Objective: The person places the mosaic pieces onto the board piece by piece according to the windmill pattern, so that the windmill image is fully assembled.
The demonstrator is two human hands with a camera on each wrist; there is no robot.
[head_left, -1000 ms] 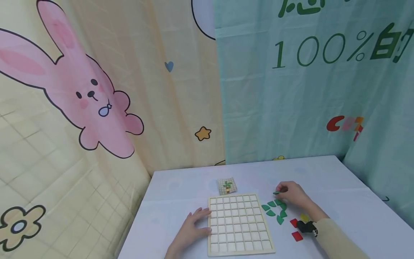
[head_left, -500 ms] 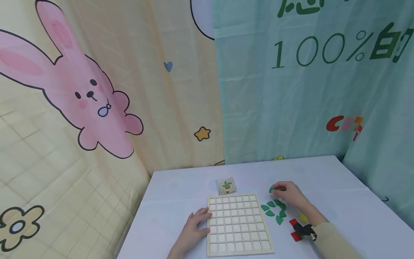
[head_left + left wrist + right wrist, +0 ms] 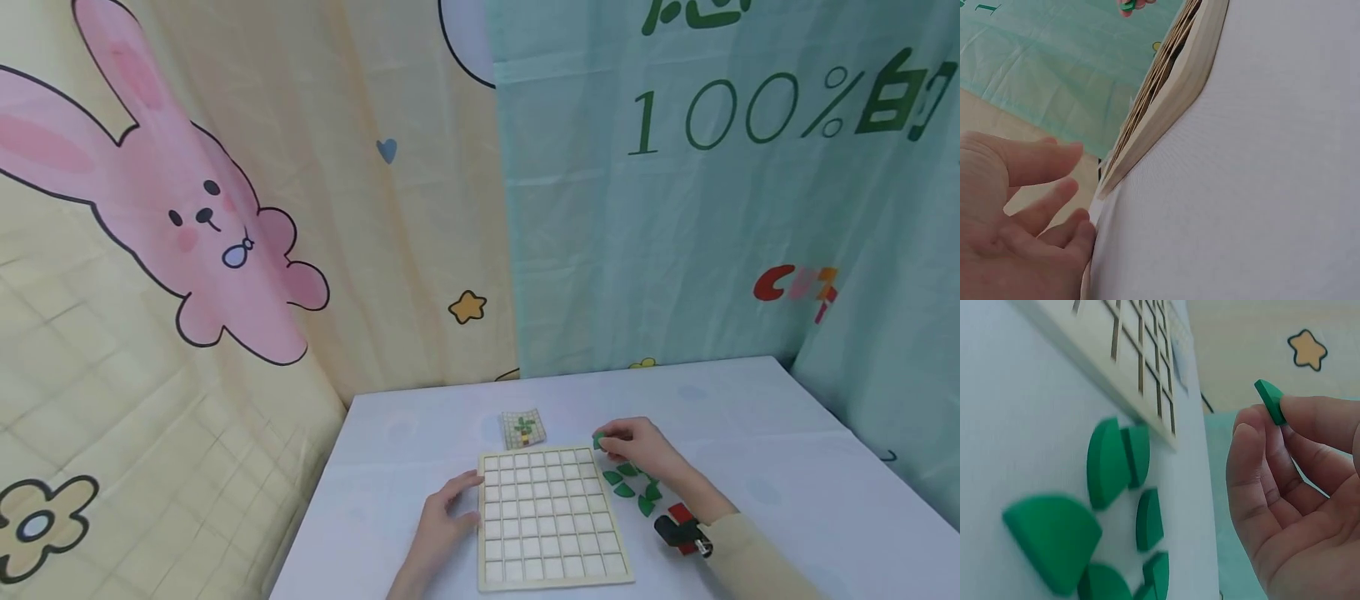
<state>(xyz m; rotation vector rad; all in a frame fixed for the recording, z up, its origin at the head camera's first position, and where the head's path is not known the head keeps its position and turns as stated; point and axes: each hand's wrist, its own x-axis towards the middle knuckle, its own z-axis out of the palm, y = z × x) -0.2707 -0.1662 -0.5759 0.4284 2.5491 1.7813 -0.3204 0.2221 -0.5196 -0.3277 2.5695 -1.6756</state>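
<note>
A wooden board [image 3: 557,518] with a raised grid of square white cells lies on the table. My left hand [image 3: 441,523] is at its left edge, thumb and fingers spread apart and relaxed; the left wrist view shows these fingers beside the board's wooden side [image 3: 1166,119]. Between thumb and fingertips, my right hand [image 3: 647,452] pinches a green quarter-round piece [image 3: 1270,402] near the board's far right corner, raised above the table in the right wrist view. Several more green quarter-round pieces [image 3: 624,491] lie loose right of the board, below that hand.
A small card [image 3: 522,429] with a gridded picture of a green plant lies just beyond the board. Red pieces [image 3: 681,512] sit partly hidden under the black wrist camera [image 3: 675,532]. Printed curtains [image 3: 420,250] stand behind and left of the white table [image 3: 420,433].
My right hand has moved left toward the board's far corner, carrying the green quarter-round piece. The left hand stays by the board's left edge. The yellow piece is now hidden by the right arm.
</note>
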